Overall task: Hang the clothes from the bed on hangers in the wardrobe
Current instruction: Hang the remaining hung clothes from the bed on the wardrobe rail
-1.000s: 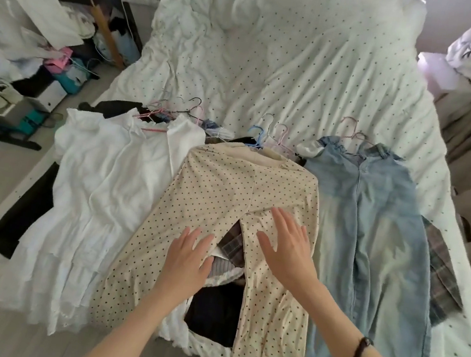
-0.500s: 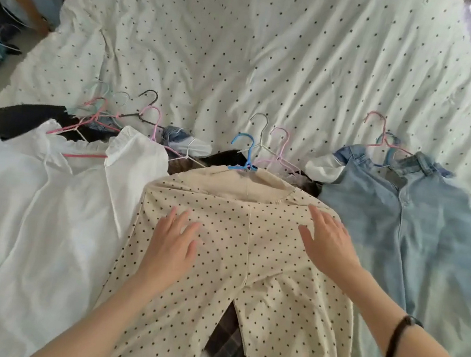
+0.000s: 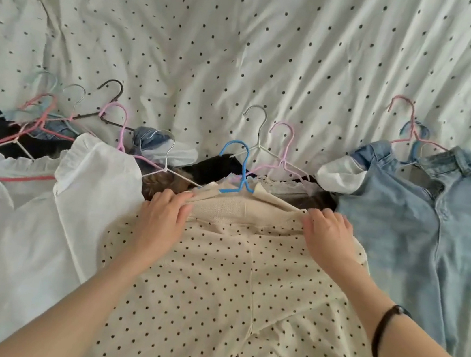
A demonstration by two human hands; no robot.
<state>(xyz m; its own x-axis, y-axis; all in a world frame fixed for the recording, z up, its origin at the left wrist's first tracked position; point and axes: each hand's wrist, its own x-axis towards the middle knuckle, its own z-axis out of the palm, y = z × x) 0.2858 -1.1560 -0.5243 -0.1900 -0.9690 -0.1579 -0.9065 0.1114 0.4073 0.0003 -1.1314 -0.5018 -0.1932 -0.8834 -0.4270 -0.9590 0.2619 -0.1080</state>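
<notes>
Polka-dot trousers (image 3: pixel 212 290) lay on bed (image 3: pixel 247 43), blue hanger (image 3: pixel 237 169) at waistband; left hand (image 3: pixel 162 216) and right hand (image 3: pixel 326 236) each gripped waistband corner, fingers curled.

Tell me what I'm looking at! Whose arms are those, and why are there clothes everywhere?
A person wears a camera on their head, so you see their own two arms reaching forward. Below them is a bed with a dotted sheet. Clothes lie on it, each with a hanger: a white blouse, blue jeans, and cream dotted trousers on a blue hanger. The left hand and right hand both grip the trousers' waistband, fingers curled round it.
</notes>
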